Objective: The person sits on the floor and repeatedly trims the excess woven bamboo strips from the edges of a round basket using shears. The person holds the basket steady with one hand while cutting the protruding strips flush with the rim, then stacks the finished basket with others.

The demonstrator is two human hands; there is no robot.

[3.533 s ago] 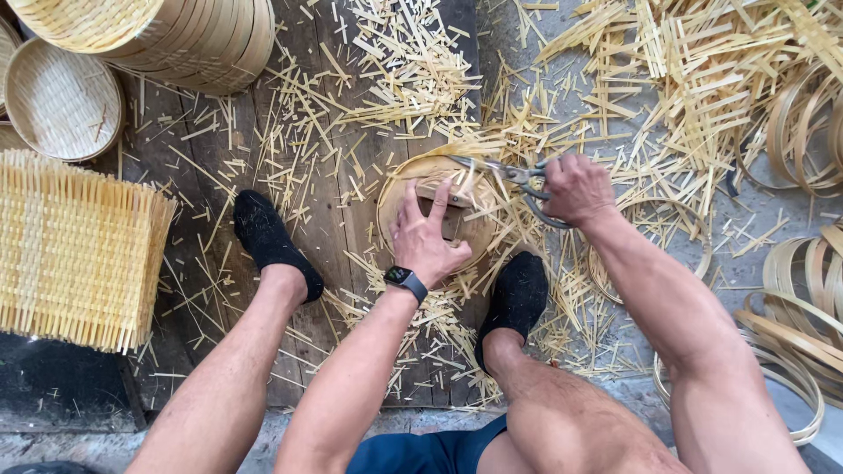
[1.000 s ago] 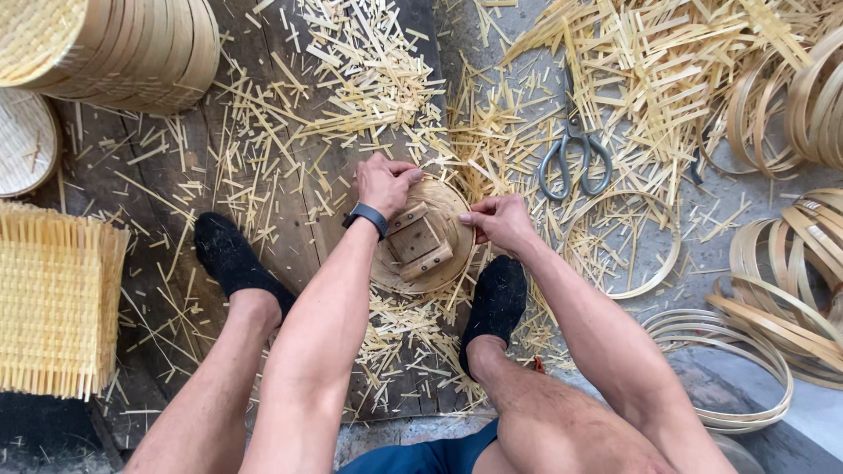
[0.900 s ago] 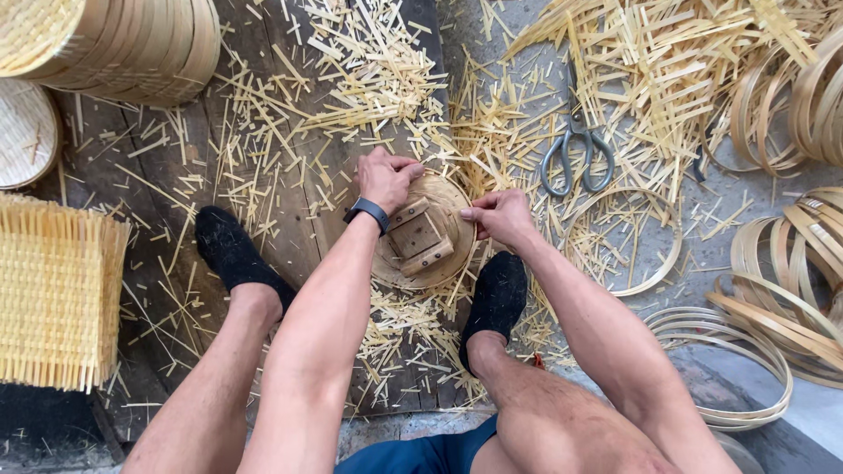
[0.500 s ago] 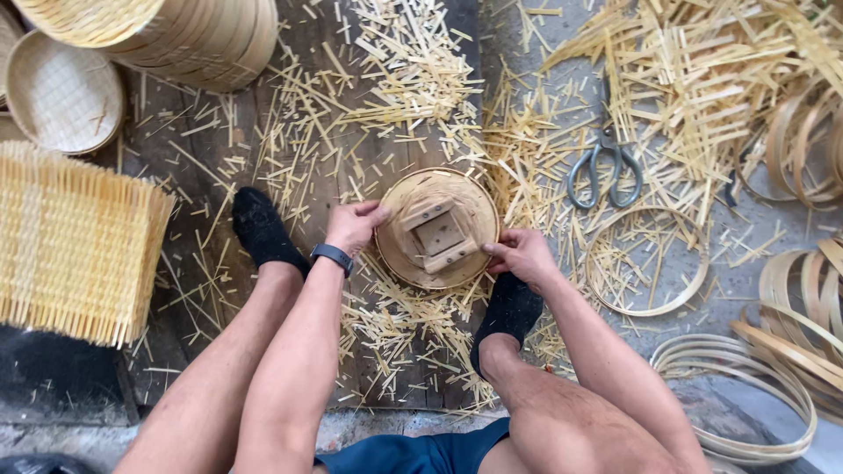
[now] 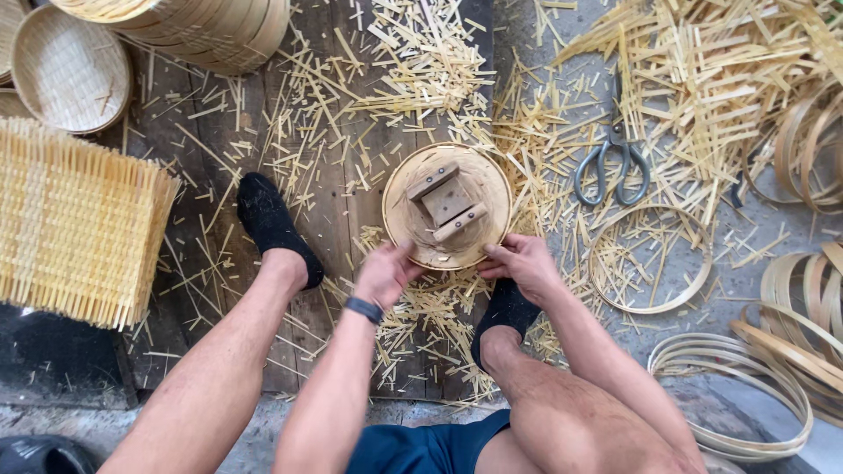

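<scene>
Lying flat on the plank floor [image 5: 334,202], between two black-socked feet: round bamboo lid [image 5: 413,219], underside up, carrying a square wooden block [image 5: 448,200] flanked by two short cleats.

Gripping its near rim on both sides. Left hand [image 5: 384,274] closing on the near-left edge, thumb pressing the rim, dark wristband [image 5: 363,309] showing. Right hand [image 5: 522,263] closing on the near-right edge, fingers curling under.

Changing since a few seconds back: no longer holding the scissors [image 5: 613,167] in the right hand, now lying idle on the floor to the right, well apart from the lid. Having shifted both hands from the lid's far side round to its near side within the last second. Reading this as the snipping being set aside and the lid itself being handled with both hands.

Lying just right of the right hand: single bamboo hoop [image 5: 650,310], half buried in offcuts. Scattering everywhere: pale bamboo slivers [image 5: 421,61]. Piling at lower right: more hoops [image 5: 729,412]. Resting at far left: woven mat [image 5: 79,228]; above it a round woven tray [image 5: 70,70] and stacked bamboo rims [image 5: 211,35].

Showing no packages, labels or signs anywhere.
</scene>
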